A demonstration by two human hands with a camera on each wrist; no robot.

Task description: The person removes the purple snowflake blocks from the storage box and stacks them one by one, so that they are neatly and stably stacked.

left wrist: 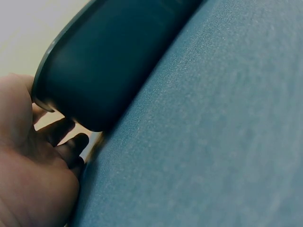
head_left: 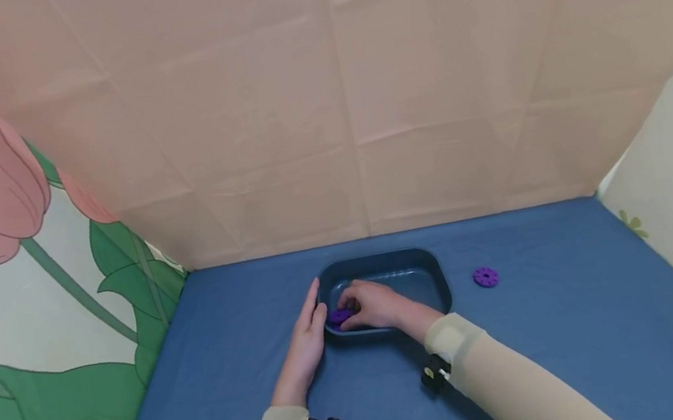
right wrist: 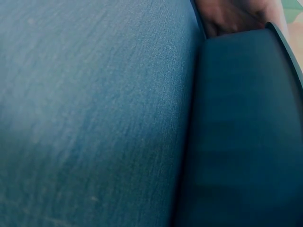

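Observation:
A dark blue rectangular tray (head_left: 411, 255) stands on the blue cloth. My left hand (head_left: 308, 337) lies along its left end, with fairly straight fingers and the thumb near the rim. Its fingertips (left wrist: 81, 141) show at the tray's outer wall in the left wrist view. Reaching over the near wall, my right hand (head_left: 373, 304) is inside the tray at the left, thumb and fingers pinching a purple notched disc (head_left: 341, 316). More purple shows just under that disc, partly hidden. The right wrist view shows mainly the tray's outer side (right wrist: 241, 132).
Another purple disc (head_left: 486, 277), round with small holes, lies on the blue cloth (head_left: 562, 321) right of the tray. A beige sheet (head_left: 350, 128) hangs behind the table. Flower-printed panels stand at the left and right sides.

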